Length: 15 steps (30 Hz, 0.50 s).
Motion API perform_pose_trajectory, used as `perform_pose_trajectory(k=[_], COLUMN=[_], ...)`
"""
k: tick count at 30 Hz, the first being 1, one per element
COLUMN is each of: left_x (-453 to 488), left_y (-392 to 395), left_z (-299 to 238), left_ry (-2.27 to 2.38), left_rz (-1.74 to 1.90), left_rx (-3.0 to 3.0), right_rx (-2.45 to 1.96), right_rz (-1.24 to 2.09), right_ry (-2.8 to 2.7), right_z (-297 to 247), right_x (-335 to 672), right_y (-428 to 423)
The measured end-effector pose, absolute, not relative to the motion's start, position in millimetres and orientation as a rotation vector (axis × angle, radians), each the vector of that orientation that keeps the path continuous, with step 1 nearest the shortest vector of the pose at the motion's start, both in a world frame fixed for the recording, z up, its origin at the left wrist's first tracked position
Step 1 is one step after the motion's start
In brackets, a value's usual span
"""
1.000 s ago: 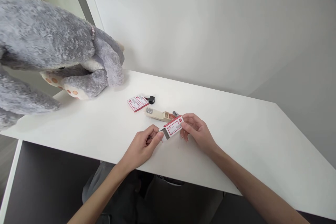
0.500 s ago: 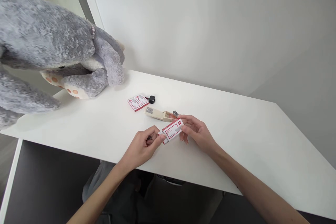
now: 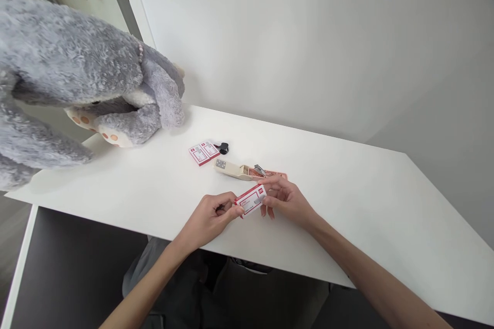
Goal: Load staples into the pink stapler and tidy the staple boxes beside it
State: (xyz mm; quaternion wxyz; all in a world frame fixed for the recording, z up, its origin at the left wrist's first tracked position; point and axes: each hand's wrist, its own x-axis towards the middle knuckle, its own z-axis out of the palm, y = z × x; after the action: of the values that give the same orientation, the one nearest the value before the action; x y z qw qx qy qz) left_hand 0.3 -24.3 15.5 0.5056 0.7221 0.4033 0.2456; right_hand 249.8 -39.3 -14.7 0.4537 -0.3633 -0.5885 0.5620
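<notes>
One white table (image 3: 366, 200); left hand (image 3: 211, 218), right hand (image 3: 290, 204) tight on one box (image 3: 250, 200); one stapler (image 3: 233, 169)

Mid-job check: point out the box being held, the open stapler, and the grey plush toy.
Held box (image 3: 251, 200): head view, on its printed face.
Open stapler (image 3: 238, 170): head view, on its cream-coloured part.
Grey plush toy (image 3: 73, 56): head view, on its upper fur.
</notes>
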Motion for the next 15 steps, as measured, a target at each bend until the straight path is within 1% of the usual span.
perform_pose_trajectory(k=[5, 9, 11, 15], left_x=[-18.3, -63.5, -86.7, -111.8], left_y=[-21.7, -3.5, 11.1, 46.0], left_z=[20.6, 25.5, 29.1, 38.4], left_ry=[1.158, 1.458, 1.570, 1.668], left_rz=[0.701, 0.878, 0.836, 0.615], left_rx=[1.797, 1.810, 1.849, 1.901], right_rx=[-0.897, -0.921, -0.921, -0.921], right_rz=[1.416, 1.406, 1.404, 1.398], right_ry=[-1.475, -1.505, -1.527, -1.566], right_z=[-10.3, -10.7, -11.6, -11.6], right_x=[245.7, 243.6, 243.2, 242.5], right_y=[-42.5, -44.4, -44.7, -45.5])
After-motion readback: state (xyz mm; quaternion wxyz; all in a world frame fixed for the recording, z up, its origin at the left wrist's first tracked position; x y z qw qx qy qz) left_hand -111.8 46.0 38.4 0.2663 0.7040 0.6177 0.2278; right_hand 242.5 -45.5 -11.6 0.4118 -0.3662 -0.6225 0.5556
